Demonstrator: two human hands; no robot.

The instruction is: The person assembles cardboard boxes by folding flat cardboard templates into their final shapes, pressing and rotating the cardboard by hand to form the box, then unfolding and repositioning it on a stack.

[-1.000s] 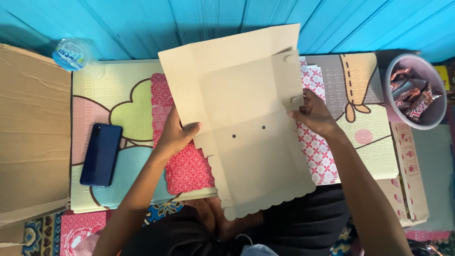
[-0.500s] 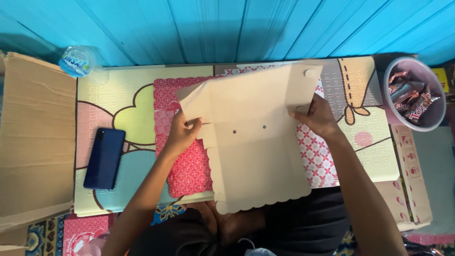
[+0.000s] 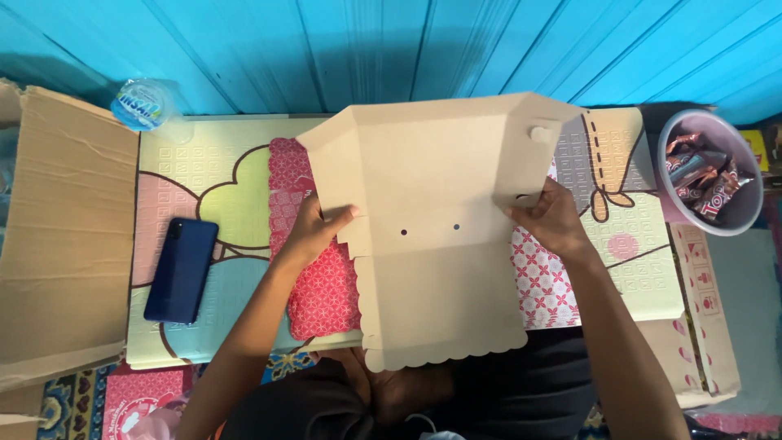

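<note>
- both hands grip one flat tan cardboard box blank (image 3: 432, 236), held over the middle of the view with its plain inner face up.
- left hand (image 3: 314, 232) pinches the blank's left edge at about 9 o'clock from the sheet's centre, thumb lying on top, other fingers tucked beneath and hidden.
- right hand (image 3: 554, 224) closes on the right edge at about 3 o'clock, fingers curled over the side flap, thumb out of sight.
- blank shows angled corner flaps at 10 and 2 o'clock, two small holes near its centre, a round tab (image 3: 540, 133) at the upper right, and a scalloped lower edge at 6 o'clock close to the person's lap.
- under the blank lie red-and-white patterned box sheets (image 3: 322, 285), showing at its 8 o'clock and 4 o'clock sides.
- these rest on a pastel cartoon foam mat (image 3: 212, 195).
- dark blue phone (image 3: 182, 270) lies on the mat at 9 o'clock, well apart from the left hand.
- brown corrugated cardboard sheet (image 3: 61, 236) covers the far left.
- sealed plastic water cup (image 3: 138, 103) sits at 10 o'clock against the blue plank wall (image 3: 391, 49).
- pale bowl (image 3: 753, 195) of wrapped snack bars (image 3: 700, 175) stands at 2 o'clock, apart from the right hand.
</note>
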